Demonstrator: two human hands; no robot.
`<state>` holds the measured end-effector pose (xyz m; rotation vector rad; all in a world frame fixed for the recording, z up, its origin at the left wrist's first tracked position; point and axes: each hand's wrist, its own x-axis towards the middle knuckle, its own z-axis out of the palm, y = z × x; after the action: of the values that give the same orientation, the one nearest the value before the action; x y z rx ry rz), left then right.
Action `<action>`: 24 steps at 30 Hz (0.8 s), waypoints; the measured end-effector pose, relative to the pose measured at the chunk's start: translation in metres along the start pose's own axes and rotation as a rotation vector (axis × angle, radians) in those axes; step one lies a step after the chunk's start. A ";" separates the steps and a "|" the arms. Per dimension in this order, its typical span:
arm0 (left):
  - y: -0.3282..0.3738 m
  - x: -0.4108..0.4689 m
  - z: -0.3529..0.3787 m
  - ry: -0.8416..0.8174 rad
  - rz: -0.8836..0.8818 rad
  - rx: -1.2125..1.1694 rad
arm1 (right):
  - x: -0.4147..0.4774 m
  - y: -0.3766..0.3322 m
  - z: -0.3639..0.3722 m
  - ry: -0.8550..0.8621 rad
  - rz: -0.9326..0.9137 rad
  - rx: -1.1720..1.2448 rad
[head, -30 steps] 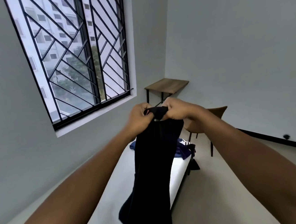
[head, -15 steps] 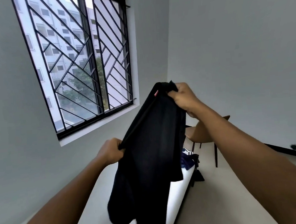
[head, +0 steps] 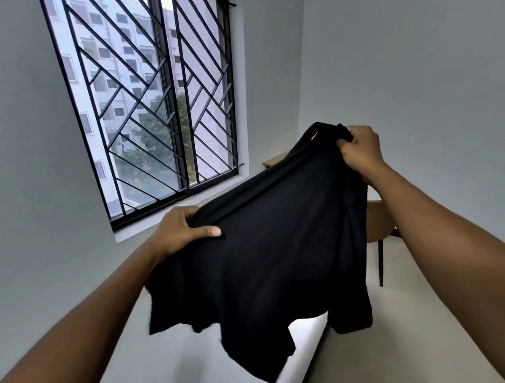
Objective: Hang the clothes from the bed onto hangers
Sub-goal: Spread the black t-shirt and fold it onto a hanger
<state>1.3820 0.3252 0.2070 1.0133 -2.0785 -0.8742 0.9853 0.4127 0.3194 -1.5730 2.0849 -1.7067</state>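
Note:
A black shirt [head: 269, 251] hangs spread in the air in front of me, above the white bed [head: 181, 365]. My left hand [head: 184, 228] grips its upper edge at the lower left, thumb on top of the cloth. Higher up at the right, my right hand [head: 361, 150] holds the bunched top of the shirt, where a small red tag shows. The shirt's lower hem dangles loose over the mattress. No hanger is in view.
A barred window [head: 156, 101] fills the left wall. Behind the shirt stand a wooden side table [head: 274, 160] and a brown chair [head: 378, 225]. Bare floor [head: 399, 347] runs along the right of the bed. Grey walls close in on both sides.
My hands have drawn apart, left hand going down and left, right hand staying high. The shirt went from a bunched hanging strip to a wide spread sheet. My view tilted upward.

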 end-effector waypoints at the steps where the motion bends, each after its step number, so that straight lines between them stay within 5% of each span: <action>1: -0.003 0.004 -0.003 0.004 0.004 0.222 | 0.000 -0.003 -0.002 -0.006 -0.008 -0.018; 4: -0.022 0.011 -0.013 0.174 -0.102 0.662 | 0.001 -0.006 -0.003 -0.028 -0.021 -0.082; 9: -0.047 0.003 -0.024 0.369 -0.376 0.690 | 0.004 0.005 0.002 -0.008 0.001 -0.093; 20: -0.060 0.010 -0.032 0.131 -0.638 0.677 | 0.011 0.003 0.031 -0.103 0.062 0.183; 24: -0.029 0.021 -0.013 -0.097 -0.392 0.300 | -0.002 -0.022 0.051 -0.309 -0.043 0.274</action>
<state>1.3938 0.2906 0.1973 1.6071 -2.1727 -0.8235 1.0296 0.3796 0.3149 -1.6762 1.6108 -1.5597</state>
